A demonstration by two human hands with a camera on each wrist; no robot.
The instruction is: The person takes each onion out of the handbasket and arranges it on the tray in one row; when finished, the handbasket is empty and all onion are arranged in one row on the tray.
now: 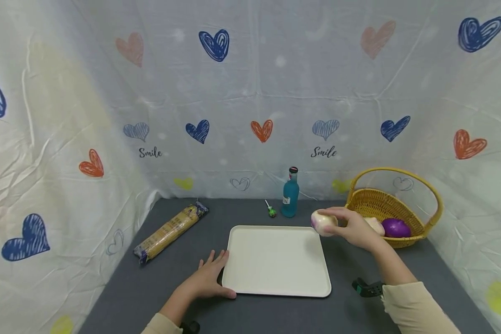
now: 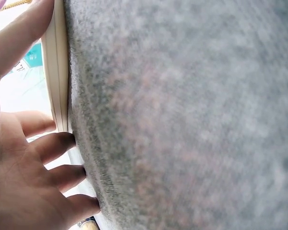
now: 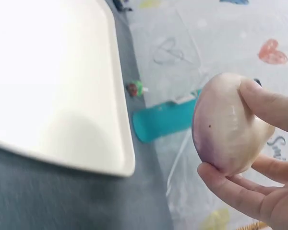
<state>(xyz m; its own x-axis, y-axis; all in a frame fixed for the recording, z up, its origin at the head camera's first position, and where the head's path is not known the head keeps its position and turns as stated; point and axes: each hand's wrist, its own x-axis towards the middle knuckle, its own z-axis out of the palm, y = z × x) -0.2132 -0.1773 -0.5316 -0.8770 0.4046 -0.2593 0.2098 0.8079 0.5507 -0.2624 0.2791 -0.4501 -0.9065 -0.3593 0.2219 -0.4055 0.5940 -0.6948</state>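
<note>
In my right hand point(image 1: 352, 227) is a glossy white-and-purple bulb point(image 3: 225, 124), round with a narrower end towards the palm. Thumb and fingers pinch it above the table, close to the back right corner of the white tray point(image 1: 277, 260). My left hand point(image 1: 208, 278) lies along the tray's left side, its fingers spread and its thumb at the front left corner. The left wrist view shows the thumb point(image 2: 24, 36) against the tray's rim and the fingertips down by the grey cloth.
A yellow wicker basket point(image 1: 432, 222) at the right holds a white piece point(image 1: 375, 226) and a purple one point(image 1: 395, 228). Behind the tray stand a blue bottle point(image 1: 290, 197) and a lollipop point(image 1: 271, 211). A long packet of noodles point(image 1: 171, 232) lies at the left.
</note>
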